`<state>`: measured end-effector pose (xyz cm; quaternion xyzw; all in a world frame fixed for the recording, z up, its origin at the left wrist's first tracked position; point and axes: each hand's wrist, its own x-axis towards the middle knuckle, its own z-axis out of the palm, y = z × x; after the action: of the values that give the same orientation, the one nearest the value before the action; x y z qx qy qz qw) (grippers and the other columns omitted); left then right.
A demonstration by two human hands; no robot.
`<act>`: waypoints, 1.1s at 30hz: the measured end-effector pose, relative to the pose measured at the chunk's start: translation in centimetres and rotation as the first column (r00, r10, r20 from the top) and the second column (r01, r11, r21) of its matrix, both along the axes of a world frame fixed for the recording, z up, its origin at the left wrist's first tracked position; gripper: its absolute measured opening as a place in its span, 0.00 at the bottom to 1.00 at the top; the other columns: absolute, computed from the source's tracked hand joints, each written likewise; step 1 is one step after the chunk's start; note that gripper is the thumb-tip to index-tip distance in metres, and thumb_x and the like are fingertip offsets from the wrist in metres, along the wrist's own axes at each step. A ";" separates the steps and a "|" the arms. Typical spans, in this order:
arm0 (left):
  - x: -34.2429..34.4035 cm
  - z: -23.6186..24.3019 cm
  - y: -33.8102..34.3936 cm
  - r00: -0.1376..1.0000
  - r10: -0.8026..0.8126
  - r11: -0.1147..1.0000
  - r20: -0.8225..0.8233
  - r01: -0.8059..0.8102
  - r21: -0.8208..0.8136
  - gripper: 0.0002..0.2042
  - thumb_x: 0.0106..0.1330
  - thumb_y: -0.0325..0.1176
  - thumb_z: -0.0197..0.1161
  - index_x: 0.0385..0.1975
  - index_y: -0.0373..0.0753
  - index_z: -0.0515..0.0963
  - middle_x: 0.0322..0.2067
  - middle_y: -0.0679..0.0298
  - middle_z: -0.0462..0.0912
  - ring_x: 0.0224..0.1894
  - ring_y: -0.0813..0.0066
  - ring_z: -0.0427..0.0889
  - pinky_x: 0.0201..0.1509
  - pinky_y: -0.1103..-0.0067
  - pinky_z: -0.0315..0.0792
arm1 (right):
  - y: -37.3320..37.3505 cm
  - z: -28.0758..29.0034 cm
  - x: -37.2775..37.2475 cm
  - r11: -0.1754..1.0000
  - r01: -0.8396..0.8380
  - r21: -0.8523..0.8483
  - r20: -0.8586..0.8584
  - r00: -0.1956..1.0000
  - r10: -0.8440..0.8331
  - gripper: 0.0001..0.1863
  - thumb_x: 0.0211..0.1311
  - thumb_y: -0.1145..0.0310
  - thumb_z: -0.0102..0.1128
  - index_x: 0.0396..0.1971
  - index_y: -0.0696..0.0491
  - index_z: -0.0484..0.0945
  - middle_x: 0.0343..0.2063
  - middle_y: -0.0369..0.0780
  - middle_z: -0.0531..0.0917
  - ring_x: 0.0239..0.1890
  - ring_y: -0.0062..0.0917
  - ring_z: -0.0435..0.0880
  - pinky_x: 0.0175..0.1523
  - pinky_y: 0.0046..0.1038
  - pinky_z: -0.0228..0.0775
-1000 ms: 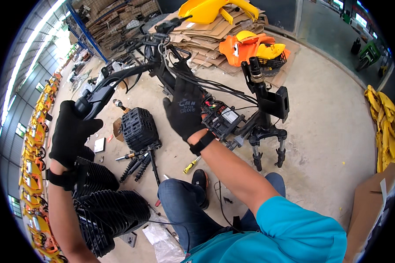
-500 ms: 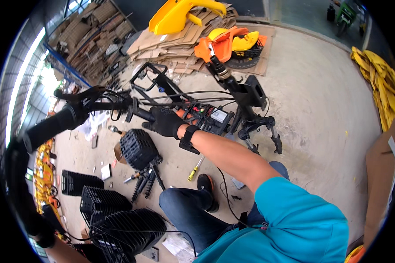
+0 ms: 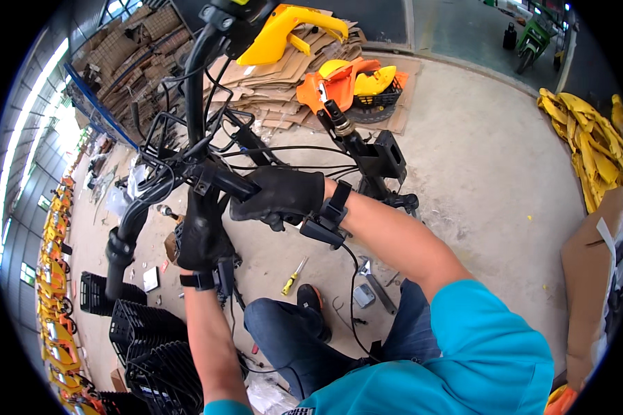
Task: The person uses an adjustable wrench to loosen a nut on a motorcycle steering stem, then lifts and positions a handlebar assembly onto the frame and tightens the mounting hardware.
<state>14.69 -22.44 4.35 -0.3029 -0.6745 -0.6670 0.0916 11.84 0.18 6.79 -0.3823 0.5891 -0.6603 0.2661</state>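
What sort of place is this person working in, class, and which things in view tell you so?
Probably a workshop where small electric bikes or scooters are put together: a bare black frame with handlebar under both gloved hands, yellow and orange body panels, flattened cardboard and black baskets on a concrete floor.

Concrete floor [image 3: 477,159], dusty. On it: yellow-handled screwdriver [image 3: 293,276] nr person's shoe [image 3: 313,303], black plastic baskets [image 3: 142,332] lower left, flattened cardboard stack [image 3: 284,83] at top w/ orange+yellow body panels [image 3: 342,79], yellow panels [image 3: 578,131] piled far right.
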 end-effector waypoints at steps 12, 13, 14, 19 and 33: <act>-3.7 7.5 7.9 0.927 -0.369 0.916 -0.064 0.374 0.145 0.41 0.59 0.56 0.66 0.64 0.30 0.62 0.53 0.52 0.77 0.58 0.60 0.75 0.62 0.67 0.70 | 6.2 3.9 0.2 0.979 -0.064 0.193 -0.003 0.998 0.066 0.14 0.65 0.58 0.62 0.37 0.56 0.78 0.17 0.29 0.74 0.18 0.12 0.72 0.22 0.17 0.63; -4.1 7.4 7.7 0.933 -0.352 0.926 -0.077 0.359 0.118 0.35 0.65 0.53 0.62 0.63 0.31 0.64 0.50 0.55 0.78 0.56 0.64 0.76 0.58 0.71 0.72 | 7.0 4.8 0.4 0.980 -0.015 0.201 -0.104 0.994 0.036 0.15 0.67 0.57 0.60 0.38 0.55 0.79 0.20 0.30 0.78 0.22 0.12 0.76 0.27 0.18 0.68; -4.2 7.6 7.8 0.951 -0.302 0.948 -0.073 0.307 0.087 0.30 0.69 0.49 0.59 0.61 0.30 0.67 0.49 0.56 0.79 0.53 0.68 0.78 0.55 0.74 0.73 | 7.6 4.9 -0.9 0.955 0.077 0.286 -0.255 0.967 -0.002 0.15 0.66 0.58 0.60 0.39 0.56 0.79 0.22 0.31 0.80 0.23 0.12 0.77 0.29 0.19 0.69; -5.5 8.8 9.3 0.986 -0.078 0.995 -0.148 0.086 0.048 0.17 0.73 0.36 0.56 0.53 0.31 0.74 0.43 0.61 0.82 0.44 0.73 0.81 0.51 0.76 0.75 | 9.3 7.1 -1.5 0.853 0.469 0.229 -0.709 0.681 -0.185 0.22 0.61 0.53 0.64 0.40 0.59 0.78 0.28 0.39 0.81 0.29 0.21 0.78 0.36 0.26 0.71; -8.4 14.0 16.6 0.951 0.282 0.952 0.127 -0.293 0.086 0.16 0.65 0.46 0.67 0.31 0.36 0.80 0.22 0.65 0.80 0.22 0.76 0.79 0.27 0.80 0.74 | 9.2 7.0 -0.2 0.602 0.785 -0.143 -0.701 0.349 -0.621 0.22 0.63 0.61 0.54 0.50 0.62 0.68 0.35 0.54 0.82 0.43 0.50 0.81 0.48 0.43 0.72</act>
<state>6.27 -5.79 18.32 -0.1580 -0.6801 -0.6966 0.1652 11.64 9.43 13.82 -0.2733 0.8164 -0.4453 -0.2460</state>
